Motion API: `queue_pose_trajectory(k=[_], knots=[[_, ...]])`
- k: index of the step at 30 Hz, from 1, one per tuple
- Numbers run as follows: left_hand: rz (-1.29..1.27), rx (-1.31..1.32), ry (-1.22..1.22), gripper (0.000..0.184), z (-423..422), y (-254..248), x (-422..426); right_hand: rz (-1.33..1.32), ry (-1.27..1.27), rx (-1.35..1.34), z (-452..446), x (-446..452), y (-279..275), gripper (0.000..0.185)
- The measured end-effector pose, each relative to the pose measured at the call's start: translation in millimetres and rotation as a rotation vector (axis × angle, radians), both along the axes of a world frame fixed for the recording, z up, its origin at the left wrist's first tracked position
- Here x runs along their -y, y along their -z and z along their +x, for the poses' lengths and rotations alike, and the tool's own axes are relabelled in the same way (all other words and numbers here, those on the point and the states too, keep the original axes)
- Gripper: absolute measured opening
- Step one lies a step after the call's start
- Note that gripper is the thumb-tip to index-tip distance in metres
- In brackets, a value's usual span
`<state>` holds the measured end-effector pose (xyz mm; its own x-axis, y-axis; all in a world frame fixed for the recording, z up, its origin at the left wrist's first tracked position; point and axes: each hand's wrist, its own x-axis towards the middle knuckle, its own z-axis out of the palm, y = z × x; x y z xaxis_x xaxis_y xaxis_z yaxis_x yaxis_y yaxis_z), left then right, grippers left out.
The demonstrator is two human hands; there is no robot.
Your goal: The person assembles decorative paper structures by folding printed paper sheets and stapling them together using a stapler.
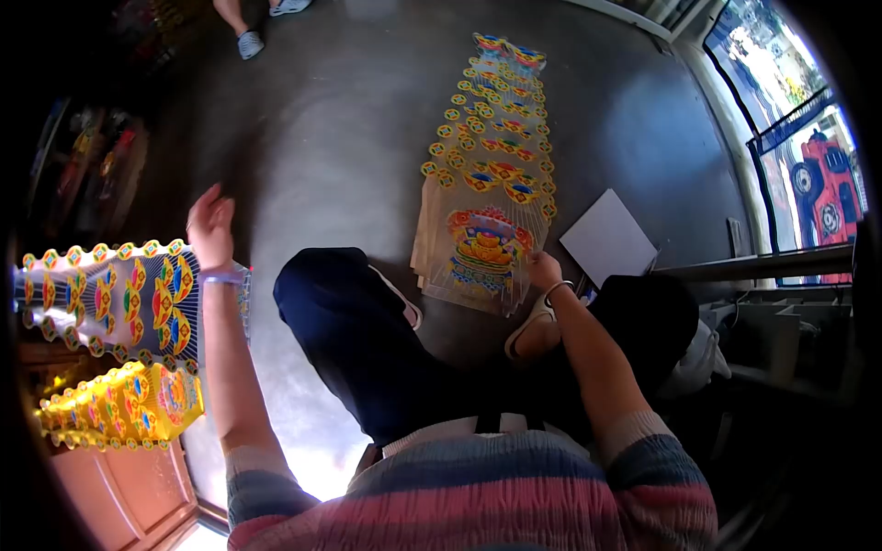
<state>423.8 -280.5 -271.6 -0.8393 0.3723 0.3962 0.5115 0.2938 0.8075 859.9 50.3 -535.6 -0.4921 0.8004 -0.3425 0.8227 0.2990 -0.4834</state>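
Note:
A long stack of clear plastic sheets [501, 193], printed with colourful ingots and coins, lies on the floor in front of me over brown paper [424, 230]. At its near right edge, my right hand [544, 271] is closed, fingers pinched on the sheet's border. My left hand [211, 230] is held out to the left, fingers apart and holding nothing. Beside that wrist is another clear printed panel [101, 298] with a scalloped coin edge. A yellow printed panel [129, 404] sits below it.
A white flat board [609, 241] lies on the floor right of the stack. Another person's feet [250, 44] show at the top left. A wooden door or cabinet [119, 487] stands at the lower left. Glass doors [781, 119] are on the right, with a red vehicle outside.

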Motion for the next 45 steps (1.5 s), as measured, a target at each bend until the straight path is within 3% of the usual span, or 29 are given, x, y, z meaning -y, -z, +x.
queue_pose_trajectory(k=[5, 9, 13, 15, 17, 20, 24, 27, 28, 31, 33, 34, 35, 39, 41, 43, 45], knots=[[-0.59, 0.116, 0.645, 0.038, 61, -14, -140, -0.102, 0.077, 0.005, 5, 6, 17, 0.035], [-0.884, 0.102, 0.8, 0.044, 90, 54, -216, -0.157, 0.122, 0.057, 5, 6, 40, 0.037], [-0.924, 0.302, 0.766, 0.052, 110, 219, -235, -0.225, 0.184, 0.023, -7, 11, 53, 0.044], [-0.953, 0.404, 0.629, 0.06, 137, 277, -217, -0.272, 0.208, -0.049, -12, 12, 61, 0.049], [-0.72, 0.76, 0.613, 0.064, 160, 303, -201, -0.164, 0.186, -0.062, -18, 17, 67, 0.052], [-0.91, 0.634, 0.484, 0.065, 178, 356, -177, -0.076, 0.128, -0.016, -18, 24, 86, 0.059], [-0.953, 0.268, 0.266, 0.059, 193, 375, -174, 0.013, 0.124, 0.02, -24, 36, 89, 0.063], [-0.734, 0.7, 0.156, 0.055, 178, 395, -173, 0.019, 0.135, 0.013, -28, 36, 79, 0.063], [-0.838, 0.781, 0.19, 0.047, 174, 363, -188, 0.019, 0.132, 0.016, -26, 36, 80, 0.063], [-0.453, 1.135, 0.342, 0.038, 171, 375, -181, -0.02, 0.155, 0.075, -32, 31, 75, 0.062], [-0.439, 1.072, 0.376, 0.032, 175, 376, -182, -0.101, 0.207, 0.185, -43, 23, 62, 0.061], [-0.424, 1.093, 0.399, 0.031, 177, 365, -184, -0.011, 0.165, 0.153, -51, 20, 52, 0.054], [-0.405, 1.112, 0.421, 0.03, 179, 355, -187, -0.11, 0.132, 0.032, -60, 13, 44, 0.049], [-0.417, 0.82, 0.451, 0.031, 202, 276, -218, -0.24, 0.088, -0.229, -107, 8, 1, 0.062], [-0.308, 0.879, 0.414, 0.039, 217, 268, -226, -0.18, -0.012, -0.342, -120, 6, -43, 0.068], [-0.413, 0.675, 0.409, 0.035, 231, 262, -232, -0.332, -0.033, -0.285, -119, 3, -73, 0.064], [-0.34, 0.783, 0.496, 0.031, 241, 244, -234, -0.292, -0.071, -0.235, -110, 0, -67, 0.06]])
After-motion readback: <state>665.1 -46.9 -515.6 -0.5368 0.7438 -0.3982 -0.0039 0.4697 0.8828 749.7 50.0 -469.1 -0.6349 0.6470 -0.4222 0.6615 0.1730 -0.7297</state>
